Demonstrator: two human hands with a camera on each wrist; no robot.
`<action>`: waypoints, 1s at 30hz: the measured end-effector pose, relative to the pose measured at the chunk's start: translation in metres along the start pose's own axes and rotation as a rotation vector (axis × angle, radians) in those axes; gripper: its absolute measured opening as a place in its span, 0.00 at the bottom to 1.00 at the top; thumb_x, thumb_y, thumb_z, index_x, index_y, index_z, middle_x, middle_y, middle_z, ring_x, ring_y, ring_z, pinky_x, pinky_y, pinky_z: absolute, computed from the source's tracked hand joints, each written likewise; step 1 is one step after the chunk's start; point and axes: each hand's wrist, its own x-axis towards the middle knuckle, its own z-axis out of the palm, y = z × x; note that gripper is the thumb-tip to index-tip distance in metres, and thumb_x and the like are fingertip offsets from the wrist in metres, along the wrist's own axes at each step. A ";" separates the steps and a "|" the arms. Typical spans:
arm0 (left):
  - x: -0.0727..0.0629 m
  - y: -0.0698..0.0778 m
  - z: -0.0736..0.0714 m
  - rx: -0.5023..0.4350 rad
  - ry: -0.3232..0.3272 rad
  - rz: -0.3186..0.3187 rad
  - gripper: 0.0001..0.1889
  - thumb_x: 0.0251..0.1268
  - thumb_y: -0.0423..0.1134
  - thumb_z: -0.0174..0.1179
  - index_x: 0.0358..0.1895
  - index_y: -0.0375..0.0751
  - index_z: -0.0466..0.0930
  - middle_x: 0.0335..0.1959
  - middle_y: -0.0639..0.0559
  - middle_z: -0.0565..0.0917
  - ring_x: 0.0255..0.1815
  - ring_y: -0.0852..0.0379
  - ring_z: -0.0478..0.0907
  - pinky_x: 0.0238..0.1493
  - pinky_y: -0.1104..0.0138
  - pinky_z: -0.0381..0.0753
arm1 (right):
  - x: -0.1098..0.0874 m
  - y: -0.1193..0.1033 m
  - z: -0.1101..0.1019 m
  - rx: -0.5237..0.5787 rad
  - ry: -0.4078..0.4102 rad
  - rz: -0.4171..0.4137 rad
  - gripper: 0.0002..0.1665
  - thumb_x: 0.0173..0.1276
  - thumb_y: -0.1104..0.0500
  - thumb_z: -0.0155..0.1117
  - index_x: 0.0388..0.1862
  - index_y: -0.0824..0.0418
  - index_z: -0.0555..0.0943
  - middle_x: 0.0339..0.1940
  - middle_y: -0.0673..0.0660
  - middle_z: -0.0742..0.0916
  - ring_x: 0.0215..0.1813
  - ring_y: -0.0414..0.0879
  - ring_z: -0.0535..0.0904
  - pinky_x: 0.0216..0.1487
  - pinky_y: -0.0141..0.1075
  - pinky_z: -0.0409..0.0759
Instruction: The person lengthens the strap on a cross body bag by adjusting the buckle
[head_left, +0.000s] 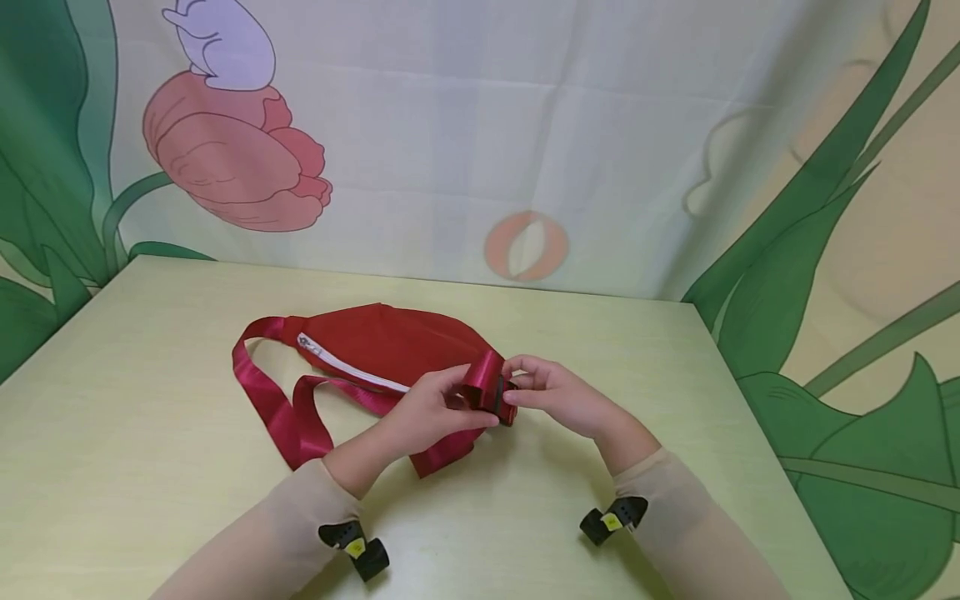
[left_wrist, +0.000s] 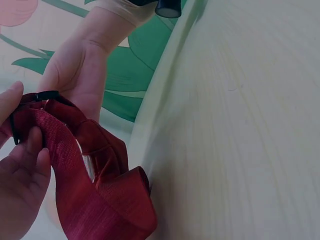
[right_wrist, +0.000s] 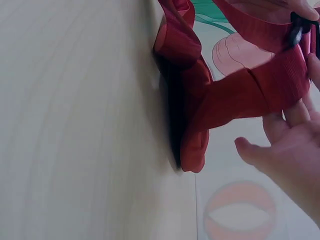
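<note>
A red waist bag (head_left: pixel 390 333) with a white zipper (head_left: pixel 352 367) lies on the table, its shiny red strap (head_left: pixel 262 408) looping out to the left. At the bag's right end, my left hand (head_left: pixel 431 408) holds a raised fold of strap beside a black buckle (head_left: pixel 499 395). My right hand (head_left: pixel 562 396) pinches the strap end at that buckle from the other side. In the right wrist view, some right-hand fingers (right_wrist: pixel 275 127) lie behind the webbing. The left wrist view shows the left hand (left_wrist: pixel 22 185) with fingertips inside the strap loop. Fingers partly hide the buckle.
The bag stands on a pale wooden table (head_left: pixel 150 467). A printed cloth (head_left: pixel 420 167) with flowers and leaves hangs behind it and at the sides. Each sleeve carries a small black wrist camera (head_left: pixel 356 550).
</note>
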 end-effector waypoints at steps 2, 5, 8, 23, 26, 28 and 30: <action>0.000 0.001 0.001 0.024 0.001 -0.013 0.21 0.52 0.35 0.69 0.51 0.40 0.78 0.39 0.50 0.82 0.36 0.55 0.77 0.40 0.63 0.79 | 0.001 -0.001 0.002 -0.015 0.039 0.020 0.18 0.68 0.58 0.59 0.52 0.66 0.72 0.45 0.59 0.85 0.48 0.50 0.80 0.59 0.49 0.67; 0.000 0.002 0.002 0.029 0.026 -0.010 0.23 0.52 0.35 0.69 0.54 0.39 0.77 0.41 0.49 0.83 0.37 0.56 0.78 0.40 0.63 0.79 | 0.001 0.000 0.001 -0.027 0.075 0.029 0.19 0.69 0.56 0.58 0.53 0.66 0.75 0.47 0.57 0.84 0.52 0.50 0.77 0.61 0.52 0.64; 0.000 0.002 -0.001 0.009 0.050 0.009 0.26 0.52 0.33 0.69 0.57 0.38 0.75 0.42 0.48 0.82 0.38 0.55 0.78 0.41 0.61 0.80 | 0.001 0.002 -0.002 -0.015 0.064 0.023 0.20 0.70 0.55 0.56 0.56 0.66 0.75 0.50 0.57 0.82 0.57 0.50 0.73 0.63 0.54 0.60; 0.002 -0.001 0.001 0.104 0.015 0.064 0.23 0.49 0.35 0.71 0.51 0.43 0.77 0.42 0.53 0.81 0.38 0.58 0.77 0.40 0.61 0.79 | 0.002 0.002 0.004 0.001 0.131 0.052 0.18 0.71 0.55 0.53 0.49 0.68 0.78 0.45 0.55 0.83 0.57 0.52 0.71 0.63 0.57 0.56; 0.004 -0.001 0.002 0.137 0.015 0.072 0.24 0.49 0.36 0.71 0.52 0.44 0.77 0.42 0.55 0.80 0.37 0.59 0.77 0.40 0.61 0.79 | 0.002 0.000 0.005 -0.029 0.137 0.046 0.20 0.71 0.54 0.52 0.52 0.67 0.78 0.48 0.56 0.83 0.59 0.52 0.70 0.64 0.58 0.55; 0.004 -0.001 0.002 0.169 0.011 0.068 0.25 0.49 0.37 0.71 0.54 0.46 0.76 0.42 0.56 0.79 0.36 0.59 0.76 0.40 0.63 0.79 | 0.003 0.000 0.006 -0.019 0.126 0.049 0.19 0.70 0.56 0.54 0.54 0.67 0.78 0.50 0.57 0.83 0.59 0.53 0.70 0.64 0.58 0.56; 0.005 0.000 0.003 0.186 0.011 0.043 0.26 0.49 0.37 0.71 0.55 0.46 0.75 0.43 0.57 0.79 0.37 0.60 0.76 0.41 0.65 0.78 | 0.004 0.001 0.006 -0.009 0.118 0.058 0.19 0.69 0.56 0.56 0.54 0.66 0.77 0.49 0.57 0.83 0.59 0.52 0.70 0.63 0.58 0.56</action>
